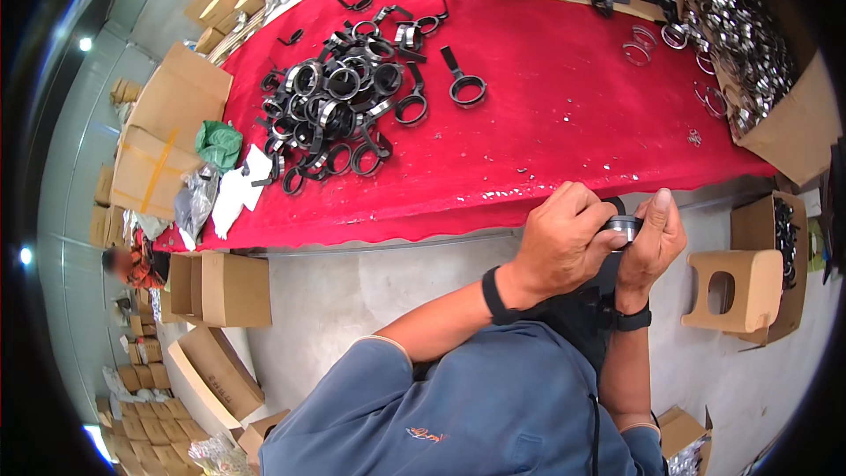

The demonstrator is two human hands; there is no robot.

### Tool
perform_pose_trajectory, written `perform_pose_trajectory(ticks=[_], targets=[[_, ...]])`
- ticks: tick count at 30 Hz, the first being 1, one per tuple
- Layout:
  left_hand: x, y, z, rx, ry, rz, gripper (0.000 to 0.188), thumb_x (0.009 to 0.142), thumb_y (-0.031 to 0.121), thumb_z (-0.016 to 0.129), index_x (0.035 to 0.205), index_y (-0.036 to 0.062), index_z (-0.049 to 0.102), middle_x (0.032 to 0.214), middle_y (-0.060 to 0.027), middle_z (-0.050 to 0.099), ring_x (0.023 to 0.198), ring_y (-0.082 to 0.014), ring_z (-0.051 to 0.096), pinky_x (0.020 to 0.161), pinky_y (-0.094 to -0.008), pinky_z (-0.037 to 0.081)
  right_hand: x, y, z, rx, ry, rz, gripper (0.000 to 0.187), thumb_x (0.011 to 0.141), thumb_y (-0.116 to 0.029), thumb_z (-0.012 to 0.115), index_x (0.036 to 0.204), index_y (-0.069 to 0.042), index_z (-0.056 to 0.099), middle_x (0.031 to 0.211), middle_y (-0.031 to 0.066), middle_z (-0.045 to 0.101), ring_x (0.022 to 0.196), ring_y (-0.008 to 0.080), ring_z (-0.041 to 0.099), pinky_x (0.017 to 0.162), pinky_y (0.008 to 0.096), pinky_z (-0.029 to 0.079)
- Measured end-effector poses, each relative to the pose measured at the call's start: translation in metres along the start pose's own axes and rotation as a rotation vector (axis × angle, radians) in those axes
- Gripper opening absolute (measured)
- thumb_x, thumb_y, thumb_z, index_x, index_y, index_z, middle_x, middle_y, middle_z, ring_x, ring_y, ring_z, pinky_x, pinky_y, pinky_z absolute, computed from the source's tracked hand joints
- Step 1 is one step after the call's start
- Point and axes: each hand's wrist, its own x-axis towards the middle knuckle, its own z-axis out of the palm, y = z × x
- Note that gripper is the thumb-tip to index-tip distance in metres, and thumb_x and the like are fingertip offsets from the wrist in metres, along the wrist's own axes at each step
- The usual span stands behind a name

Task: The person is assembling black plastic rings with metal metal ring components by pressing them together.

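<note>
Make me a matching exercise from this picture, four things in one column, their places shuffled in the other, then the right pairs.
Things:
1. Single black-and-silver ring
2. Pile of black rings
3. Green bag
4. Heap of silver bands

Places:
A. Beside the large carton on the left
B. Mostly inside the open carton at right
C. Between left hand and right hand
D. On the red cloth

Pairs: 1-C, 2-D, 3-A, 4-B

Black-and-silver ring (pixel 624 226), partly hidden
</note>
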Motion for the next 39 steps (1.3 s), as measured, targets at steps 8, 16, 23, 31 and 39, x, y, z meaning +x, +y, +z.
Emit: perform_pose_trajectory(ticks=[8,16,23,31,39], targets=[[0.009,-0.013,0.014,0.189,0.259,0.168,0.039,0.104,0.029,0.073,0.073,0.0081,0.064,0.068,-0.0067,0.049,0.057,-0.0267,0.052,0.050,-0.0397,0.041,0.004,0.002,0.013,-0.034,0.081,0.023,0.057,0.116,-0.037,0.051,0.071,-0.002,0.052,0.061,-0.0004,0.043,0.060,0.0115,0.039,0.056,0.0341,0.030],[0.014,-0.020,0.012,0.108,0.295,0.149,0.036,0.100,0.018,0.075,0.068,0.0080,0.059,0.063,-0.0082,0.047,0.056,-0.0276,0.052,0.049,-0.0413,0.041,0.014,0.011,0.024,0.041,0.051,0.087,0.059,0.116,-0.039,0.053,0.069,-0.002,0.054,0.061,0.0000,0.045,0.061,0.0103,0.040,0.056,0.0331,0.031],[0.022,-0.026,-0.037,0.119,-0.092,0.021,0.030,0.090,0.020,0.084,0.112,0.0029,0.072,0.089,-0.0138,0.065,0.080,-0.0343,0.066,0.068,-0.0453,0.052,0.024,0.020,0.048,0.112,-0.053,0.042,0.059,0.120,-0.040,0.045,0.078,-0.003,0.065,0.070,0.0020,0.059,0.067,0.0120,0.051,0.060,0.0353,0.039],[0.106,-0.113,-0.233,1.261,0.038,0.051,0.035,0.090,0.026,0.086,0.121,0.0100,0.078,0.093,-0.0078,0.068,0.085,-0.0300,0.069,0.073,-0.0450,0.055,0.045,0.070,0.012,0.028,-0.114,0.163,0.039,0.113,-0.031,0.062,0.102,0.005,0.073,0.090,0.0132,0.070,0.086,0.0217,0.069,0.079,0.0376,0.055],[0.183,-0.190,-0.241,1.264,-0.003,-0.140,0.051,0.085,0.031,0.089,0.128,0.0055,0.076,0.114,-0.0185,0.072,0.107,-0.0385,0.071,0.092,-0.0479,0.058,0.180,0.132,0.002,-0.438,-0.215,-0.132,0.026,0.098,-0.018,0.075,0.114,0.002,0.074,0.112,0.0224,0.074,0.100,0.0386,0.072,0.090,0.0486,0.057]])
